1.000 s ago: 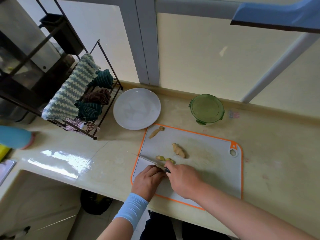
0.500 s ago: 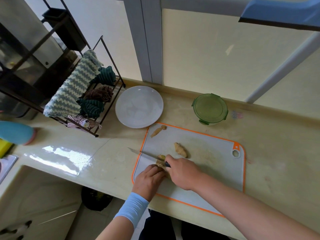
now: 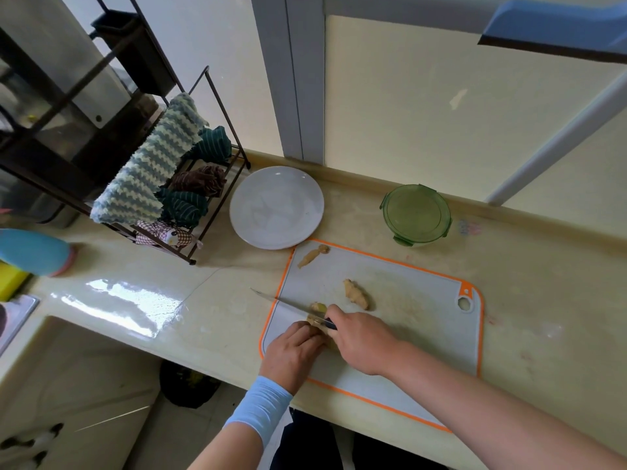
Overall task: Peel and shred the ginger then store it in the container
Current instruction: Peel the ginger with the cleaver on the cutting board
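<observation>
Head view: the ginger [image 3: 318, 313] lies on the near-left part of the board [image 3: 414, 337], just beyond the left hand [image 3: 293, 354]. That hand's fingers curl down onto it and pin it in place, so most of the piece is hidden under them. The right hand [image 3: 361, 340] is wrapped round the dark handle of the knife [image 3: 288, 302]. The blade lies across the ginger and points left, its tip past the board's orange edge and over the counter [image 3: 543, 300].

Two more pieces lie loose on the board: one [image 3: 356, 294] just beyond the right hand, another [image 3: 311, 256] near the far-left corner. Behind the board are a white plate [image 3: 276, 206] (touching that corner, or nearly) and a green container [image 3: 416, 215] with its lid on, well apart from both hands. A wire rack [image 3: 217, 184] hung with cloths stands left of the plate.
</observation>
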`<state>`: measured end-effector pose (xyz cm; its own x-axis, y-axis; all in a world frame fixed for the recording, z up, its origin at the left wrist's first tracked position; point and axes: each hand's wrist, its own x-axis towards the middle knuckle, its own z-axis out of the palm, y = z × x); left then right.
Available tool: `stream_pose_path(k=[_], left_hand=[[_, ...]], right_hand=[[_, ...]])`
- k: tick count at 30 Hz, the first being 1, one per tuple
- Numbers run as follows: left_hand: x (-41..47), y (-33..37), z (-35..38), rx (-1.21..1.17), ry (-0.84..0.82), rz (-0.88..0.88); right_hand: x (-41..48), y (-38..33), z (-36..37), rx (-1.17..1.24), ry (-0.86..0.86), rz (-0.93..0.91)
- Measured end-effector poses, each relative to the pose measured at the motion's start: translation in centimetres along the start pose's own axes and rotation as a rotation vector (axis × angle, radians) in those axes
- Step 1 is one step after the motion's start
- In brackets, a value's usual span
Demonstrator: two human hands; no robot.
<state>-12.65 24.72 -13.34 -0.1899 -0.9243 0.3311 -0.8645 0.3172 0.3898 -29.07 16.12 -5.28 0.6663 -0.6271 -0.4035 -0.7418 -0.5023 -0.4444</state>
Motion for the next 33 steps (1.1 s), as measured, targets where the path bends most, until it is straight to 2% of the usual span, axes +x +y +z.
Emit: stream_pose_path(k=[14,21,25,27,30,33], left_hand=[[-0.2,0.2,0.3,-0.039,0.009,-0.042],[-0.1,0.3,0.3,-0.076,0.009,-0.046],[0.6,0.0,-0.4,-0.164,-0.007,-0.006],[0.6,-0.4,-0.6,-0.178,-0.016,-0.082],[1.2,-0.9,-0.9,-0.139,0.003,-0.295],[2.1,-1.1,-1.2,-0.111,-0.086,-0.387]], right_hand=[[0.2,-0.2,0.9,-0.088,0.002,-0.006],[1.9,-0.1,0.9,0.157,-0.012,0.105],[1.6,1.2,-0.6,0.368,0.055,0.184],[1.2,1.9,-1.5,0.407,0.077,0.208],[0.6,2.7,-2.0,0.413,0.108,0.249],[0.0,3.1,-2.1,0.383,0.127,0.290]])
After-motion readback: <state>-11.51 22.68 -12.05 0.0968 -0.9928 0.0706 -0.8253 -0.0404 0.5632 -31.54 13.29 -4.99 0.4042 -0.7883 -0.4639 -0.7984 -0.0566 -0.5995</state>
